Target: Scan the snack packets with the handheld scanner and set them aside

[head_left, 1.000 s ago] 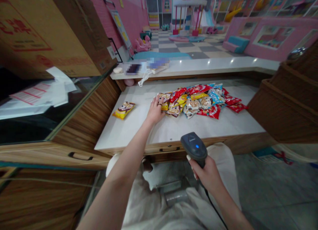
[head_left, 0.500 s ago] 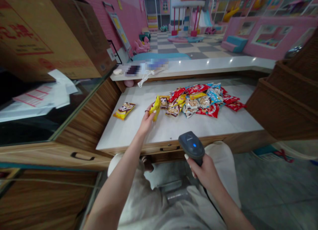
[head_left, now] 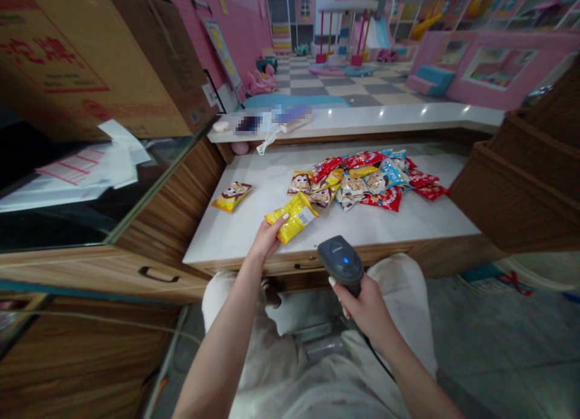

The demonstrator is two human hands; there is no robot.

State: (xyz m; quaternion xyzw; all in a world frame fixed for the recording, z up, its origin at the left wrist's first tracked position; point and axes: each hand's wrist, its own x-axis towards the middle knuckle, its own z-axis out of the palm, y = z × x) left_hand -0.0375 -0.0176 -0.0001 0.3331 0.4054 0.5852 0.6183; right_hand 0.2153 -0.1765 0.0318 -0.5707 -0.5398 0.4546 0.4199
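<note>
My left hand point(head_left: 267, 241) is shut on a yellow snack bag point(head_left: 292, 217), holding it low over the front of the white counter point(head_left: 399, 223) with its barcode showing. My right hand point(head_left: 365, 310) grips a black corded barcode scanner point(head_left: 339, 262), whose blue light is lit and whose head points at the counter. Just ahead lies a heap of red, blue and yellow snack bags point(head_left: 362, 183). A single yellow bag with a cartoon face point(head_left: 231, 197) lies apart on the left, nearer my left hand.
A large cardboard box point(head_left: 95, 63) and a glass-topped case with papers point(head_left: 86, 177) stand on the left. A woven brown cabinet point(head_left: 512, 189) borders the right. A ledge with a white cable point(head_left: 267, 142) runs behind the counter, and a pink play area lies beyond.
The yellow bag has come away from the heap and moved toward me in my left hand, now turned flat with its barcode up. The scanner has shifted slightly left.
</note>
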